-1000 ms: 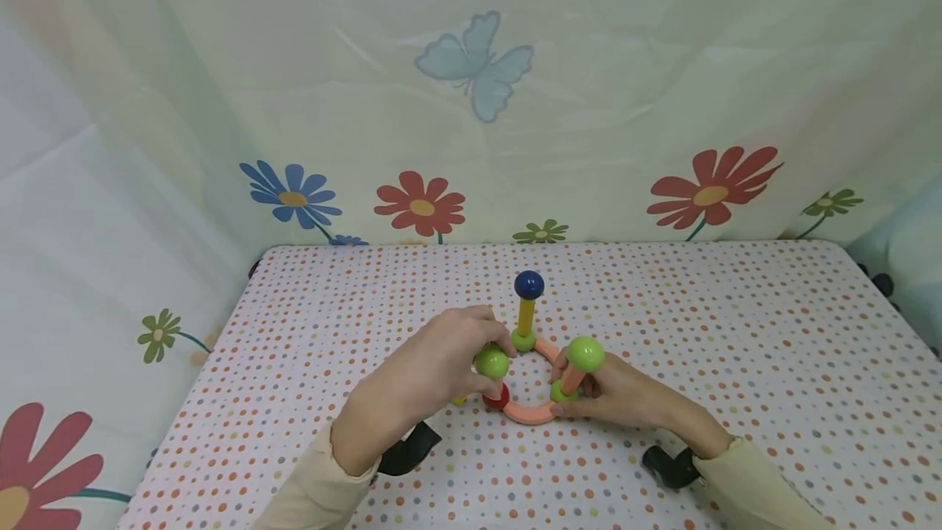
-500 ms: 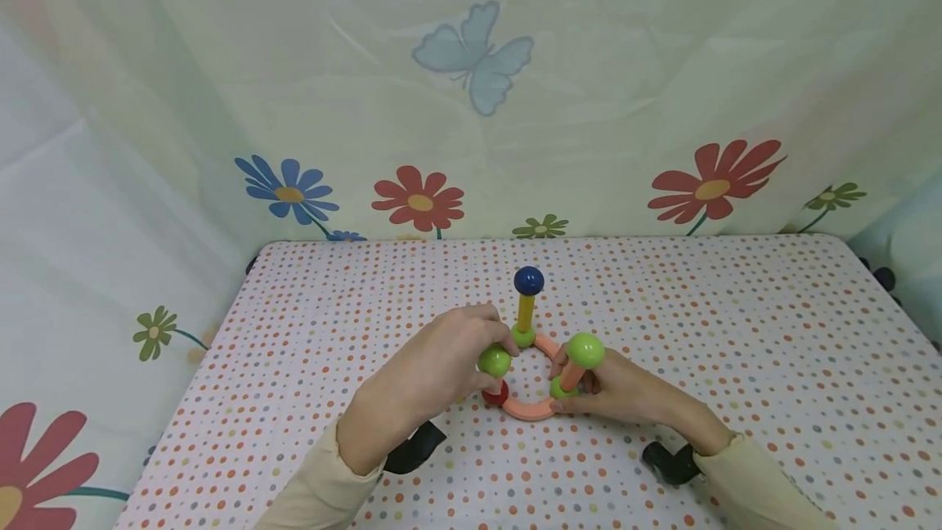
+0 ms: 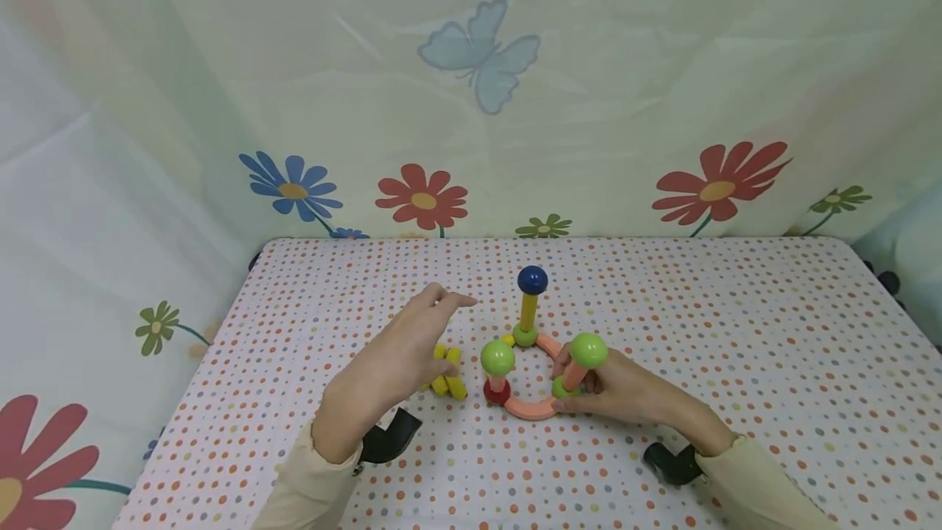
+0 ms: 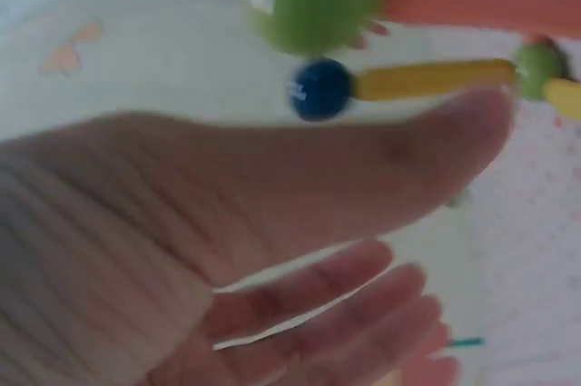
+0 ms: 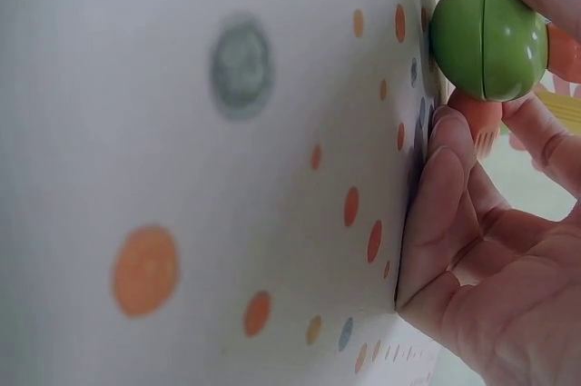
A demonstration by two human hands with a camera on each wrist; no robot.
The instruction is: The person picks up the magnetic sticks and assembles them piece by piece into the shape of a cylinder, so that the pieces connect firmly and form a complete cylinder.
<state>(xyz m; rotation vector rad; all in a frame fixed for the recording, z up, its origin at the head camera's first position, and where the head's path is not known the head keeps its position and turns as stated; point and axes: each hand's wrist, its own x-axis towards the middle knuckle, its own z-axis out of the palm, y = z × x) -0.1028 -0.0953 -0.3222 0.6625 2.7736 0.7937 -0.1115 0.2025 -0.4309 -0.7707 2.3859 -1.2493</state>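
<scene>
Ball-and-rod ring [image 3: 531, 410] | being supported on counter [image 3: 699, 301] | lower green ball [image 5: 508, 41] being gripped by right hand [image 3: 625, 389]; left hand [image 3: 390, 362] being held spread, empty | probably light, stiff, slick; best held low, by bottom balls

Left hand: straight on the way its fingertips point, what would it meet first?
The left hand would probably meet the yellow rod topped by the blue ball; depth is unclear, so it might pass over.
</scene>
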